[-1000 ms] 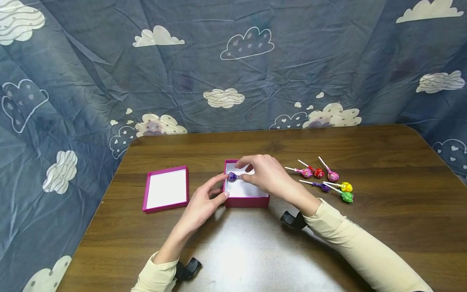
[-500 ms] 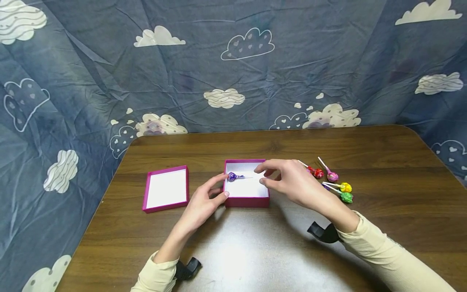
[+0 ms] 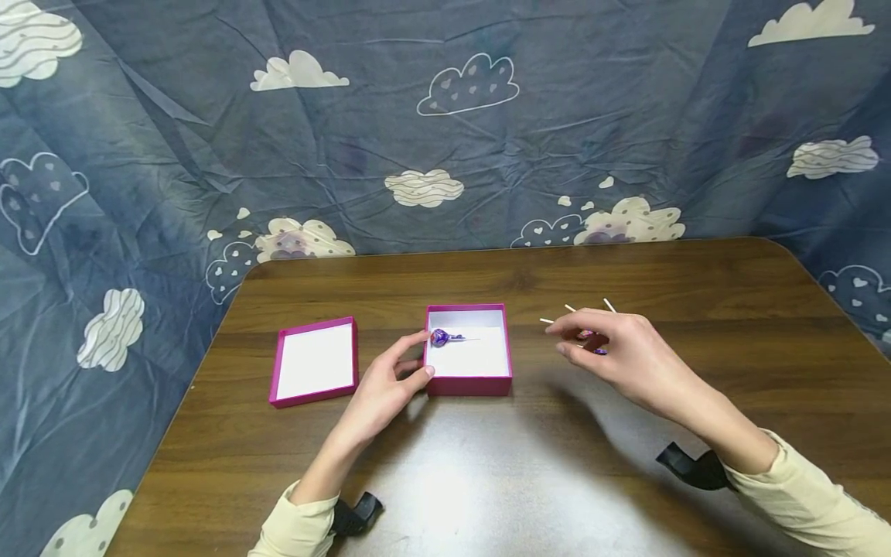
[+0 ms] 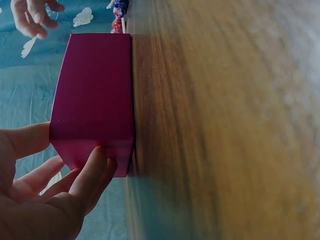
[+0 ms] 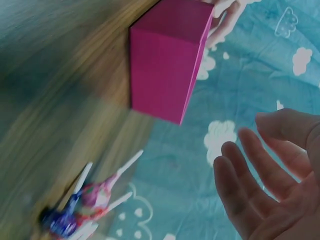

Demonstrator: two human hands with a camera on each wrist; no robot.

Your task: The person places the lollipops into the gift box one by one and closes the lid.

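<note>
A magenta box [image 3: 468, 386] with a white inside stands uncovered on the table. One purple-wrapped lollipop [image 3: 439, 337] lies in it, its head by the left wall and its stick pointing right. My left hand [image 3: 386, 387] touches the left side of the box, thumb at the front corner and fingertips on the wall and rim. Right of the box, my right hand [image 3: 626, 352] hovers around the loose lollipops with fingers loosely bent and nothing between them. It hides most of them in the head view; a blue-purple lollipop [image 5: 61, 222] and a pink one [image 5: 97, 195] show in the right wrist view.
The magenta lid [image 3: 316, 361] lies left of the box, white inside up. A brown wooden table [image 3: 529, 278] carries everything. Behind it hangs a blue cloth [image 3: 473, 155] with a cloud print.
My right hand let go of the purple lollipop's stick inside the box and moved right, over to the loose lollipops. My left hand stayed at the box.
</note>
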